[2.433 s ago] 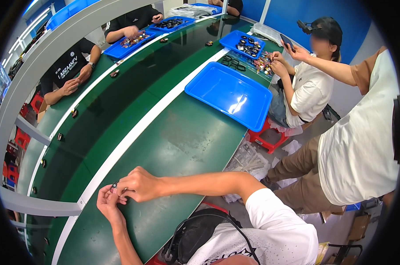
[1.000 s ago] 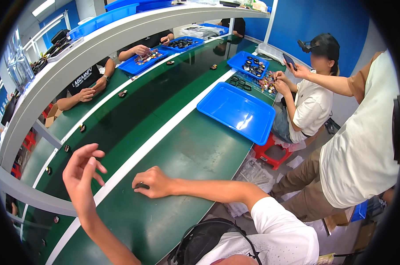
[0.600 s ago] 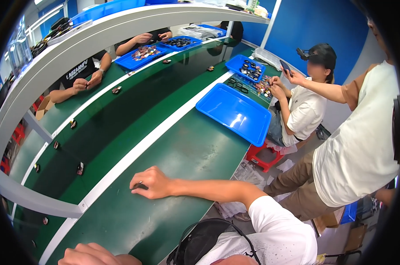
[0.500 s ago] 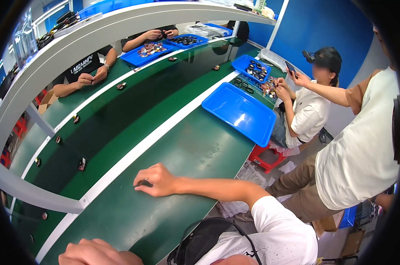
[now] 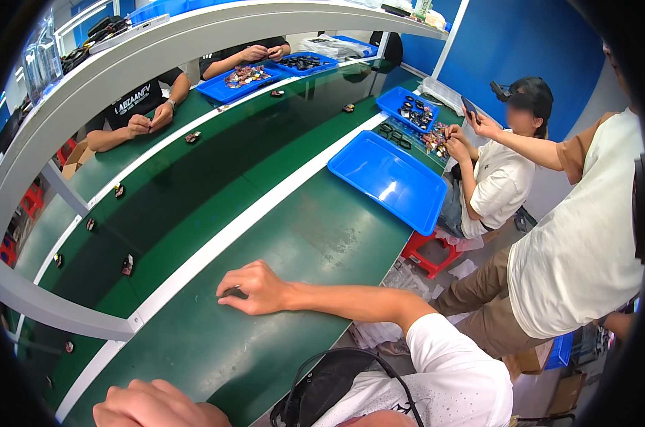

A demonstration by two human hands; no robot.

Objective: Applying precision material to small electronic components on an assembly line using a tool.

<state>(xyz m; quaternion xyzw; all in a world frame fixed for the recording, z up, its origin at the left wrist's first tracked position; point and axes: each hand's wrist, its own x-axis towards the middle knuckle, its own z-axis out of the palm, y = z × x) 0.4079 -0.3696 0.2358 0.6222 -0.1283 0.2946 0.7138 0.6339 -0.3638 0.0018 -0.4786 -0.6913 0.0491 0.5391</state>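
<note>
Your right hand (image 5: 255, 288) lies near the middle of the frame, fingers bent over a small dark piece (image 5: 231, 292) on the green table (image 5: 322, 242). Your left hand (image 5: 155, 406), bottom left, is curled; I cannot tell its grip. The piece could slide away if you lift your fingers. The blue tray (image 5: 390, 178), upper right, looks empty.

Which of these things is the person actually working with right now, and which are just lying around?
In hand:
- right hand resting on a small dark part
- left hand low on the green bench

Lying about:
- empty blue tray
- small parts on the belt
- black bag
</note>
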